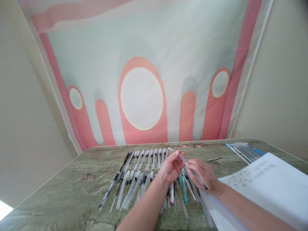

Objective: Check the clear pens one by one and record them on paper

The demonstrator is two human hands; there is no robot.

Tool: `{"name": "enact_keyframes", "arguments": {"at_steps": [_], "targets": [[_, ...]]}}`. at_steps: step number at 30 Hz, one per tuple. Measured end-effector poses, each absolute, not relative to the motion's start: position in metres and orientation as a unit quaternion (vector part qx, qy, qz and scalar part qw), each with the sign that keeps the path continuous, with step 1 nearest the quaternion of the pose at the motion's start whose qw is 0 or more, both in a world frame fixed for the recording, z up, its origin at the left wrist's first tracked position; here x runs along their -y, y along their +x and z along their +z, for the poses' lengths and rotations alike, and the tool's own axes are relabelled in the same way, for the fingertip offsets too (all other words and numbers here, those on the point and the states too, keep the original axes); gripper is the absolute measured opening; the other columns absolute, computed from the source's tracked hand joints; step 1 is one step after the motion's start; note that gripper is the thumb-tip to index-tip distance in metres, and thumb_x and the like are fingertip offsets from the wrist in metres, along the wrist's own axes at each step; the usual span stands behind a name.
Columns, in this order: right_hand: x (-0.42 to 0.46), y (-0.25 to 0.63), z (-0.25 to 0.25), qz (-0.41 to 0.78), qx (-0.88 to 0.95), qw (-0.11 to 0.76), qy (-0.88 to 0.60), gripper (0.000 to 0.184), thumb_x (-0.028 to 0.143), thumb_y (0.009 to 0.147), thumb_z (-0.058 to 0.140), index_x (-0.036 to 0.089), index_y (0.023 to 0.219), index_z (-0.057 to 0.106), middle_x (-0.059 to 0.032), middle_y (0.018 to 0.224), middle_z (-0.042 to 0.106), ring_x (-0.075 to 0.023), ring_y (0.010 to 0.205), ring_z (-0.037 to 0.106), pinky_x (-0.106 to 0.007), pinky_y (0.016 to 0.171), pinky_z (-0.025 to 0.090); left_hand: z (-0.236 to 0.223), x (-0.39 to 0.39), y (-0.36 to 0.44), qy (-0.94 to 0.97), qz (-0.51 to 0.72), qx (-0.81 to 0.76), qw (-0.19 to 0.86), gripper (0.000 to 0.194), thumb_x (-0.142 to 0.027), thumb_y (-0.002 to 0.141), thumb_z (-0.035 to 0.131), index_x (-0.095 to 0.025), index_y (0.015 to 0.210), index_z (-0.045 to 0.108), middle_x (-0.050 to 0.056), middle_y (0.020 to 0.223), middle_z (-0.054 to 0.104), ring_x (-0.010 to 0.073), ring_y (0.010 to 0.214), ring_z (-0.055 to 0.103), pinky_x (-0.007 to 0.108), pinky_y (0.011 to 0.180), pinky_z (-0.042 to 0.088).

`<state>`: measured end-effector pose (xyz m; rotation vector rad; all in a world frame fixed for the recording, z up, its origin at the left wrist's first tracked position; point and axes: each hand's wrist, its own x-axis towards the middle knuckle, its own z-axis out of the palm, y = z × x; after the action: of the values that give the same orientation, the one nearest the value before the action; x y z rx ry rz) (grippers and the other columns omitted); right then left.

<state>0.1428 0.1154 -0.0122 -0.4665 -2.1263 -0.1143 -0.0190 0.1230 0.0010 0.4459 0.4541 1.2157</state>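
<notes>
A slim clear pen [183, 159] with a dark end slants between my hands above the table. The fingertips of my left hand [170, 167] pinch its upper end, palm turned up. Wrapped round the barrel is my right hand [205, 175], and the pen's dark end shows below its fingers. Under and beside my hands lie several loose pens, among them a teal pen [185, 190] and a red-and-white pen [171, 194]. My forearms and hands hide part of this pile.
To the left, clear pens with dark parts lie in a back row [148, 160] and a front row [132, 191]. White paper sheets [271, 189] with small writing cover the right side. Behind them lie several grey and blue pens [245, 152]. A patterned cloth [141, 96] hangs behind the wood-grain table [72, 189].
</notes>
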Motion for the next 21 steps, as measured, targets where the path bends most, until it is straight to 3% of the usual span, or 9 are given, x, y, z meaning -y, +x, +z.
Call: {"name": "enact_keyframes", "arguments": {"at_steps": [8, 10, 13, 15, 17, 21], "targets": [[-0.124, 0.145, -0.018, -0.043, 0.86, 0.466, -0.204, 0.034, 0.012, 0.078, 0.049, 0.018, 0.112, 0.048, -0.0105, 0.097, 0.059, -0.0211, 0.09, 0.057, -0.038, 0.077, 0.049, 0.005, -0.129, -0.018, 0.212, 0.571, -0.286, 0.74, 0.028, -0.033, 0.081, 0.052, -0.007, 0.086, 0.062, 0.011, 0.08, 0.065, 0.0131, 0.07, 0.061, 0.024, 0.068, 0.049], [-0.125, 0.144, -0.019, -0.037, 0.853, 0.473, -0.218, 0.032, 0.014, 0.08, 0.048, 0.018, 0.111, 0.049, -0.0102, 0.097, 0.058, -0.0211, 0.091, 0.057, -0.038, 0.078, 0.049, 0.007, -0.136, -0.024, 0.26, 0.591, -0.345, 0.681, 0.028, -0.033, 0.08, 0.052, -0.008, 0.085, 0.062, 0.011, 0.08, 0.064, 0.0128, 0.068, 0.061, 0.026, 0.069, 0.049], [-0.128, 0.144, -0.022, -0.024, 0.836, 0.489, -0.247, 0.029, 0.016, 0.081, 0.046, 0.018, 0.11, 0.049, -0.0101, 0.098, 0.058, -0.0211, 0.092, 0.056, -0.037, 0.078, 0.048, 0.012, -0.151, -0.044, 0.409, 0.604, -0.461, 0.505, 0.027, -0.034, 0.081, 0.049, -0.013, 0.092, 0.061, 0.01, 0.086, 0.064, 0.0141, 0.071, 0.06, 0.03, 0.071, 0.048], [-0.13, 0.144, -0.023, -0.006, 0.825, 0.498, -0.267, 0.028, 0.018, 0.082, 0.046, 0.019, 0.109, 0.049, -0.0102, 0.098, 0.057, -0.0208, 0.09, 0.056, -0.037, 0.076, 0.049, 0.014, -0.164, -0.06, 0.496, 0.573, -0.528, 0.383, 0.021, -0.03, 0.077, 0.054, -0.016, 0.089, 0.062, 0.009, 0.085, 0.064, 0.0174, 0.078, 0.059, 0.032, 0.077, 0.046], [-0.132, 0.145, -0.024, 0.014, 0.817, 0.501, -0.286, 0.026, 0.019, 0.082, 0.045, 0.018, 0.108, 0.049, -0.0102, 0.098, 0.056, -0.0208, 0.088, 0.057, -0.036, 0.075, 0.049, 0.014, -0.177, -0.074, 0.523, 0.553, -0.545, 0.352, 0.012, -0.019, 0.067, 0.064, -0.018, 0.079, 0.065, 0.008, 0.086, 0.064, 0.021, 0.093, 0.056, 0.033, 0.089, 0.038], [-0.133, 0.146, -0.023, 0.039, 0.807, 0.504, -0.306, 0.024, 0.02, 0.083, 0.045, 0.018, 0.106, 0.049, -0.0099, 0.098, 0.055, -0.0208, 0.087, 0.056, -0.037, 0.075, 0.048, 0.011, -0.197, -0.085, 0.574, 0.495, -0.564, 0.328, 0.014, -0.009, 0.058, 0.068, -0.022, 0.062, 0.064, 0.006, 0.083, 0.065, 0.0254, 0.107, 0.049, 0.036, 0.101, 0.024]]}}
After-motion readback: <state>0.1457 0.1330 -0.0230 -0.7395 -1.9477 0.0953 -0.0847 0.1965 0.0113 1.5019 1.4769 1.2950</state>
